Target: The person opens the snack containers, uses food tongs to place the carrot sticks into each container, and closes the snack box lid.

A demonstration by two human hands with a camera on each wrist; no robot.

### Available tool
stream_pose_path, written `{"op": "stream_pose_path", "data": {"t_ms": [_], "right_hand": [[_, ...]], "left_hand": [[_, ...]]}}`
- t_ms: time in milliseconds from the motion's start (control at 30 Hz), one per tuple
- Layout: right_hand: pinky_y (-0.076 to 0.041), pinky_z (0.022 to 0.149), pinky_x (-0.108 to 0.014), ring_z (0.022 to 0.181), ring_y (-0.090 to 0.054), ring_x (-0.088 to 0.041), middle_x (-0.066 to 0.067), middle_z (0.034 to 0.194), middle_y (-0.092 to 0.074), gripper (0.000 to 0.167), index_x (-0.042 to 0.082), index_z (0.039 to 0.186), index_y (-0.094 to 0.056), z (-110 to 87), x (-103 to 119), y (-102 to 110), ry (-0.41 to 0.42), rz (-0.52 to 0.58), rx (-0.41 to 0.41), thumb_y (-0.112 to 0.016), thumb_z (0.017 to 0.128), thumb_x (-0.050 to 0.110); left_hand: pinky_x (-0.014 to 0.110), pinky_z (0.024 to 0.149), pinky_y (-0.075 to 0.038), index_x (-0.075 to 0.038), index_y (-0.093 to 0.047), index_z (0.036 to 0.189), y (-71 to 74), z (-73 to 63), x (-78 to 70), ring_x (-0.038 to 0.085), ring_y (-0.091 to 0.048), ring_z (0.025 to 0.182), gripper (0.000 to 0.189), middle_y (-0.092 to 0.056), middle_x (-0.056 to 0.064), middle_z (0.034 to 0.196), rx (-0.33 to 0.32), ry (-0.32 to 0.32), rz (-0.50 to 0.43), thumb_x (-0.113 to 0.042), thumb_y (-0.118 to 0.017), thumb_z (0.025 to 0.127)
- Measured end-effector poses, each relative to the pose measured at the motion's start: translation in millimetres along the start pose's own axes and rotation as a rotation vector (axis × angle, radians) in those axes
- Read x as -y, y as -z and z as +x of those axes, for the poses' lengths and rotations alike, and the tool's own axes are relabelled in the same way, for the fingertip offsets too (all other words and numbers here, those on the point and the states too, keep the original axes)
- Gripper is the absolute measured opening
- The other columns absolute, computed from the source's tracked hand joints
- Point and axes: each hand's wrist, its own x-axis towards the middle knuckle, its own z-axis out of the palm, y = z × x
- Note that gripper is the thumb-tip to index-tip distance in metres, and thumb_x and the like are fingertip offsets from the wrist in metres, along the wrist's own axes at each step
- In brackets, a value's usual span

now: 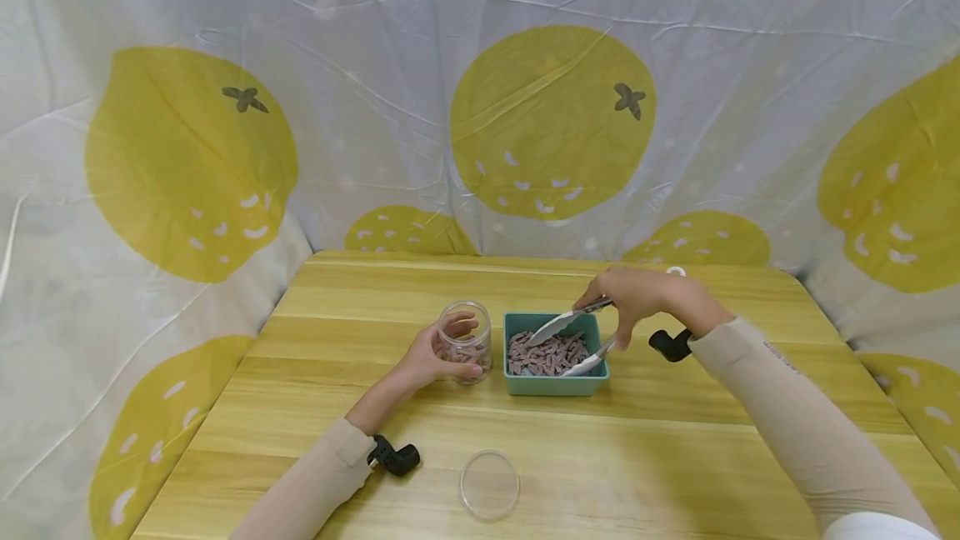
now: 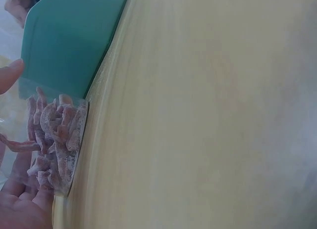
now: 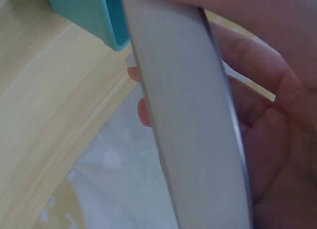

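Observation:
My left hand grips a clear, lidless jar upright on the table, thumb at the near side and fingers behind. Powdery, purplish-brown strips lie in the jar's lower part. Just to its right stands a teal rectangular box holding a layer of similar strips. From above the box's right side, my right hand holds metal tongs. The two arms of the tongs are spread, their tips down among the strips. A broad metal tong arm fills the middle of the right wrist view.
A clear round lid lies near the table's front, below the jar. A small white ring-shaped thing shows behind the right wrist. Lemon-printed cloth hangs along the back and sides of the wooden table.

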Motion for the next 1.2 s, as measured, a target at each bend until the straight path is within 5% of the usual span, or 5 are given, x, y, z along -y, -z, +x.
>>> {"op": "stream_pose_path", "data": {"t_ms": [300, 600, 900, 1200], "right_hand": [[-0.054, 0.088, -0.038, 0.116, -0.061, -0.028, -0.013, 0.13, -0.064, 0.07, -0.001, 0.132, -0.063, -1.1, 6, -13, -0.048, 0.048, 0.007, -0.092, 0.071, 0.017], [-0.042, 0.067, -0.028, 0.076, -0.053, -0.008, -0.018, 0.129, -0.064, 0.06, -0.003, 0.13, -0.063, -3.9, 9, -19, -0.028, 0.079, -0.026, -0.086, 0.078, 0.015], [-0.054, 0.083, -0.034, 0.11, -0.065, -0.025, -0.016, 0.129, -0.064, 0.055, -0.002, 0.131, -0.063, -4.9, 5, -20, -0.001, 0.07, -0.043, -0.082, 0.083, 0.017], [-0.054, 0.09, -0.04, 0.113, -0.063, -0.028, -0.015, 0.128, -0.065, 0.052, -0.002, 0.131, -0.063, -9.5, 2, -20, 0.037, 0.075, -0.056, -0.079, 0.086, 0.02]], "left_hand": [[0.046, 0.111, -0.035, -0.01, -0.047, 0.144, -0.9, -0.5, -1.4, 0.032, -0.043, 0.137, 0.082, -0.052, 0.015, 0.144, 0.0, -0.004, -0.017, 0.006, -0.085, 0.073], [0.049, 0.113, -0.03, -0.011, -0.047, 0.144, -1.5, -1.0, -2.9, 0.03, -0.044, 0.137, 0.082, -0.052, 0.013, 0.144, -0.005, 0.012, -0.008, 0.004, -0.086, 0.074], [0.051, 0.113, -0.031, -0.011, -0.047, 0.144, -1.1, -0.9, -3.8, 0.031, -0.044, 0.137, 0.082, -0.052, 0.014, 0.145, -0.002, 0.008, -0.008, 0.004, -0.086, 0.074], [0.05, 0.113, -0.031, -0.01, -0.047, 0.144, -1.3, 0.0, -3.1, 0.031, -0.044, 0.137, 0.082, -0.052, 0.014, 0.144, -0.004, 0.003, -0.008, 0.005, -0.086, 0.074]]}}
